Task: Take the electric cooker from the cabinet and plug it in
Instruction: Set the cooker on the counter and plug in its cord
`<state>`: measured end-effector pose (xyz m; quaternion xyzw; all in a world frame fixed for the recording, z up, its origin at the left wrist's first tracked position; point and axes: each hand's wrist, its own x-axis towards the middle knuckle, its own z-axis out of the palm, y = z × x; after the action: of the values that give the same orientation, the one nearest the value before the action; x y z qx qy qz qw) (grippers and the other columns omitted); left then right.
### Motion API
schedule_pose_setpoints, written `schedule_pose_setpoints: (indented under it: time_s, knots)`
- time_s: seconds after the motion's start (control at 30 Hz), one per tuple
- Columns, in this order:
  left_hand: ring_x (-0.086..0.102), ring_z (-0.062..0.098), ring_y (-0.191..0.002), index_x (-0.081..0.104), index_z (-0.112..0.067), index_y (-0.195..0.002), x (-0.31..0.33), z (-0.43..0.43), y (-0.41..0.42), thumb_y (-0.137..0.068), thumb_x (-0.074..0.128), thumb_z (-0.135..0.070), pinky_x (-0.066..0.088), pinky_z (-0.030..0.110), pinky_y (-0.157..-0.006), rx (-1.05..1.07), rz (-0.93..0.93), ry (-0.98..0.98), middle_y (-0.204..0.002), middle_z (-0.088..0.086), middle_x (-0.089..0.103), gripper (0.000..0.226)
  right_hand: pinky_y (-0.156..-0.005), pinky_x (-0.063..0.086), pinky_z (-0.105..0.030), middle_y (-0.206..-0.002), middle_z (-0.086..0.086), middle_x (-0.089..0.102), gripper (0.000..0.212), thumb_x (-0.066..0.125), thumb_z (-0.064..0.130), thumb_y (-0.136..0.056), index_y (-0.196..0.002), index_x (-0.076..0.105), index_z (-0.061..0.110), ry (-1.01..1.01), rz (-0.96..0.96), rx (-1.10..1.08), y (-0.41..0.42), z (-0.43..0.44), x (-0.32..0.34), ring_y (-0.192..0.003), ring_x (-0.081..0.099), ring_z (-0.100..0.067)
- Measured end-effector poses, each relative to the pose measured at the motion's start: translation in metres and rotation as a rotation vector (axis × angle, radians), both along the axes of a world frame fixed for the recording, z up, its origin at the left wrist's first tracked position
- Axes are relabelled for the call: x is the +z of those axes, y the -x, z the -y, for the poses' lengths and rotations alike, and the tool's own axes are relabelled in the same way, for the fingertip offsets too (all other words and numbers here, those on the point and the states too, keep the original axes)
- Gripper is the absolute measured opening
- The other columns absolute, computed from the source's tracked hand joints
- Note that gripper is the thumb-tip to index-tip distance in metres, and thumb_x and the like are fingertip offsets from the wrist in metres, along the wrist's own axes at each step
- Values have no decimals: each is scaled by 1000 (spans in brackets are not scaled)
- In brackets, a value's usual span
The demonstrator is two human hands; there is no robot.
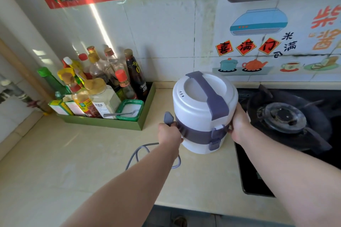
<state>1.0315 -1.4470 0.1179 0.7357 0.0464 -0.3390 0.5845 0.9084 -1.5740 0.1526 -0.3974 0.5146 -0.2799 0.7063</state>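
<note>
While the grey cord (140,153) trails loose across the near countertop (55,162), the left hand (169,134) is closed around the plug (168,118) and the right hand (239,125) presses its fingers against the cooker's side. The electric cooker (203,112) already stands on the counter between the condiment tray (144,116) and the gas stove (284,118), so fetching looks done. Plugging in remains, and no socket shows on the tiled wall (166,33) beyond.

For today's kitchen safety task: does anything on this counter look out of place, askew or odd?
The cooker sits right beside the stove, held by both hands. Its cord lies looped loose on the counter, with the plug by the left hand. Nothing spilled.
</note>
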Motion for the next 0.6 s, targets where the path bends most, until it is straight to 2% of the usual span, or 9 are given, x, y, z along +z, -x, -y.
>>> schedule_pose_setpoints:
  time_s: [0.03, 0.1, 0.2, 0.27, 0.33, 0.37, 0.47, 0.53, 0.6]
  knots:
    - [59, 26, -87, 50, -8, -113, 1, 2, -1, -98, 43, -18, 57, 49, -86, 4, -8, 8, -98, 7, 60, 19, -51, 40, -25, -62, 4, 63, 35, 42, 47, -95, -73, 57, 24, -12, 13, -13, 0, -1, 0, -64, 55, -14]
    - [60, 27, -85, 54, -9, -107, 4, 5, -5, -96, 43, -20, 55, 50, -89, 18, -15, 14, -90, 6, 61, 19, -56, 42, -26, -70, 3, 63, 36, 38, 47, -96, -74, 58, 25, -11, 25, -8, 1, -5, 0, -67, 55, -14]
    - [54, 28, -79, 53, -12, -86, 11, 10, -18, -93, 42, -16, 52, 46, -91, 16, 2, 11, -79, 8, 59, 14, -63, 43, -26, -81, 4, 65, 36, 36, 47, -96, -79, 60, 26, -22, 61, 21, 4, -17, -3, -74, 56, -12]
    - [47, 26, -75, 47, -12, -80, 16, 15, -29, -91, 41, -11, 48, 36, -81, -34, 29, 18, -74, 9, 53, 13, -66, 45, -27, -85, 4, 67, 38, 34, 47, -97, -85, 62, 25, -34, 96, 8, 4, -29, -9, -78, 58, -12]
    - [44, 24, -75, 46, -14, -81, 18, 19, -39, -88, 40, -8, 42, 38, -70, -98, 39, 27, -77, 11, 50, 11, -78, 46, -31, -102, 2, 69, 39, 34, 50, -95, -99, 63, 24, -7, 91, -33, 3, -40, -18, -90, 60, -14]
    - [43, 24, -75, 46, -15, -81, 18, 21, -43, -85, 39, -6, 40, 39, -69, -140, 51, 32, -80, 12, 50, 13, -82, 45, -34, -106, 4, 67, 38, 35, 51, -94, -102, 62, 25, 17, 73, -65, 4, -45, -20, -93, 59, -13]
    - [45, 24, -73, 48, -12, -85, 14, 26, -55, -86, 38, -3, 45, 37, -66, -210, 98, 13, -80, 13, 51, 14, -87, 42, -38, -95, 8, 62, 29, 37, 47, -95, -89, 57, 27, 73, 20, -107, 8, -53, -24, -86, 56, -11]
    - [45, 24, -70, 48, -11, -87, 13, 28, -61, -87, 38, -3, 44, 32, -60, -244, 112, 9, -78, 12, 50, 13, -86, 47, -41, -92, 1, 65, 34, 37, 46, -92, -84, 59, 21, 83, -59, -93, 9, -56, -22, -89, 60, -20]
    - [41, 21, -62, 45, -12, -80, 12, 30, -64, -87, 39, -4, 38, 29, -56, -264, 116, -3, -71, 9, 46, 12, -84, 47, -42, -98, -7, 68, 44, 33, 50, -88, -88, 61, 16, 127, -216, -80, 11, -53, -22, -93, 60, -28]
